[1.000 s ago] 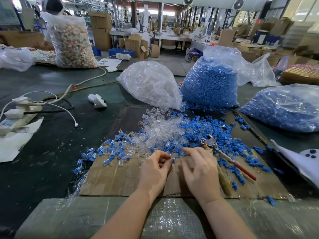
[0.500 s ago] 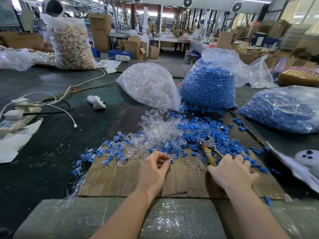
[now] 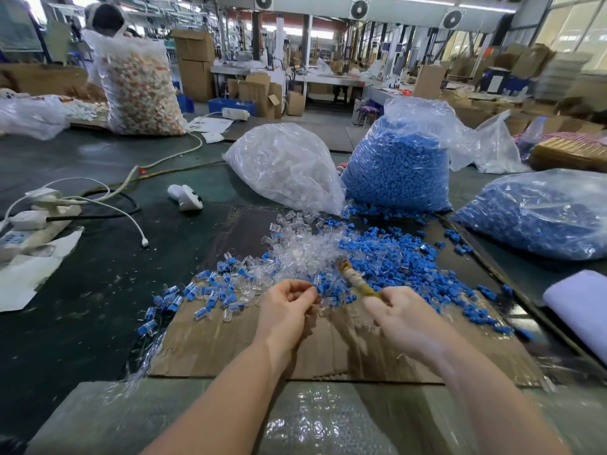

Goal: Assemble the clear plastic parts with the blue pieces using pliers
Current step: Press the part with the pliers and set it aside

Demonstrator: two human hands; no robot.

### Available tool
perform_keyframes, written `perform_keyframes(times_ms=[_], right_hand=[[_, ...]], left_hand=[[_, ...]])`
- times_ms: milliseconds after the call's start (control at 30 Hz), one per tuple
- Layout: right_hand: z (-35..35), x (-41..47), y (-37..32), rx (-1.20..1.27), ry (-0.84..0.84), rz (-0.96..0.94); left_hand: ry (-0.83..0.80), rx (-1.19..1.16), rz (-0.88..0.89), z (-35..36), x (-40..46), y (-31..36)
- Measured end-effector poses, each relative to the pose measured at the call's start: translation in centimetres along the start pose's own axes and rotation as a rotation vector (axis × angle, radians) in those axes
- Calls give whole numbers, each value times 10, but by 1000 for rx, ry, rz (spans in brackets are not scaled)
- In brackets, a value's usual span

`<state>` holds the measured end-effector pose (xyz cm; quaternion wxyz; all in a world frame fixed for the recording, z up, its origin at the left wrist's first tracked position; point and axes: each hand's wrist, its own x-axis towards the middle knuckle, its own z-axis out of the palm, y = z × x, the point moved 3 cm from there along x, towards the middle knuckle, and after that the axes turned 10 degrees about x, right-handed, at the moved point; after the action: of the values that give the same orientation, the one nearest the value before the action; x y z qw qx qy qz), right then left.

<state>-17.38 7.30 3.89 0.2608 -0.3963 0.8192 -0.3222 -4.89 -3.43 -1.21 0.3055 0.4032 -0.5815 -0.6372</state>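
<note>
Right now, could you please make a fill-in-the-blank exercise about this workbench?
1. The right hand grips the handle of the ____.
2. The left hand pinches a small ____ plastic part.
3. The loose parts lie on a sheet of ____.
4. The bag of clear parts lies to the ____ of the upright bag of blue pieces.

Missing: pliers; clear; cardboard; left

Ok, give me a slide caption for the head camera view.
Left hand pinches a clear plastic part while right hand grips the pliers over scattered blue pieces.
</note>
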Motion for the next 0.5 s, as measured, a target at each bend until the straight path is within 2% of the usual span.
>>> perform_keyframes(times_ms=[100, 500], right_hand=[[12, -4, -9, 134, -129, 16], [20, -14, -14, 279, -376, 104]], left_hand=[[15, -12, -33, -3, 5, 5], [140, 19, -64, -17, 16, 4]])
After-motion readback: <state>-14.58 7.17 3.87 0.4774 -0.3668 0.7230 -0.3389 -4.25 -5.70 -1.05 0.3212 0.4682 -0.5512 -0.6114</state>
